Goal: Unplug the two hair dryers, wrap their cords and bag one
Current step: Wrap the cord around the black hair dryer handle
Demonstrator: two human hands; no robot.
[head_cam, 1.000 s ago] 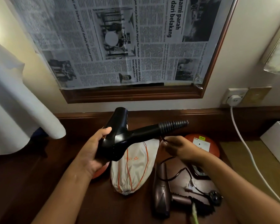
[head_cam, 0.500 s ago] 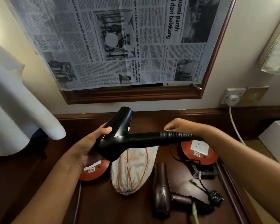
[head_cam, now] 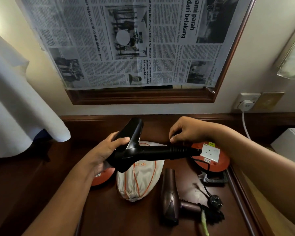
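From the head view we see the left hand (head_cam: 106, 150) gripping the black hair dryer (head_cam: 140, 150) by its body, held above the bench (head_cam: 41, 193), handle pointing right. The right hand (head_cam: 189, 132) hovers over the handle's ribbed end, its fingers (head_cam: 173, 138) curled in a pinch; what they pinch we cannot tell. Below lie the white drawstring bag (head_cam: 140, 181) and, to its right, the brown hair dryer (head_cam: 170, 196) with its plug (head_cam: 215, 200) beside it.

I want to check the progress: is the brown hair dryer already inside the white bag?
No, the brown hair dryer lies on the wooden table beside the white bag, outside it.
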